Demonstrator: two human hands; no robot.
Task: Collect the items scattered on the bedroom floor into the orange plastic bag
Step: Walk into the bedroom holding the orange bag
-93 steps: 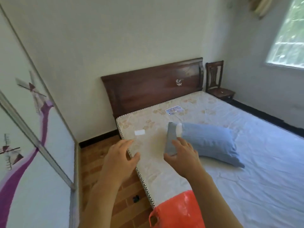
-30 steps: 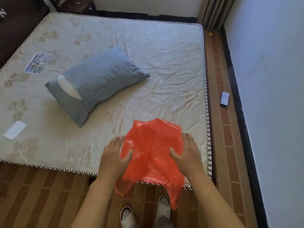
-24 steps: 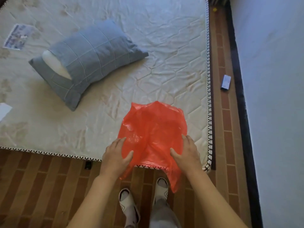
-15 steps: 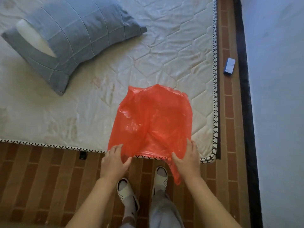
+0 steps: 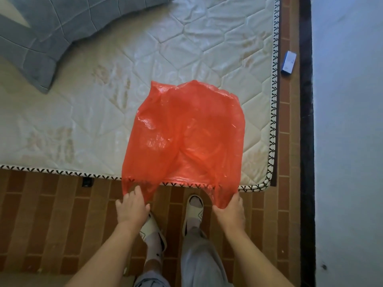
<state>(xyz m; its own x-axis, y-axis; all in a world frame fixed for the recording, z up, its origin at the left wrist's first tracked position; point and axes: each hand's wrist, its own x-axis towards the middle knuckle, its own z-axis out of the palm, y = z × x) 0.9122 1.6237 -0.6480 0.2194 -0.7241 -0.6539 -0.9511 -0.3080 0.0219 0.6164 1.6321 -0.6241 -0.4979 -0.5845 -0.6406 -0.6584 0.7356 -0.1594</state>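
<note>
Mattress [image 5: 103,121] edge: both hands, L [image 5: 130,208] & R [image 5: 230,210], gripping orange bag [image 5: 186,137] handles.

Fingertips of left hand [image 5: 131,206] and right hand [image 5: 229,210] tucked behind orange bag [image 5: 184,137] handles, grip unclear. Pillow [image 5: 51,32] cropped at top and left (most of it lost). Small dark thing [image 5: 87,181] under mattress [image 5: 83,121] edge unidentifiable. Blue box [image 5: 288,62] print unreadable.

The bag [image 5: 184,137] lies on the mattress [image 5: 103,112], right of the pillow [image 5: 51,27].
</note>
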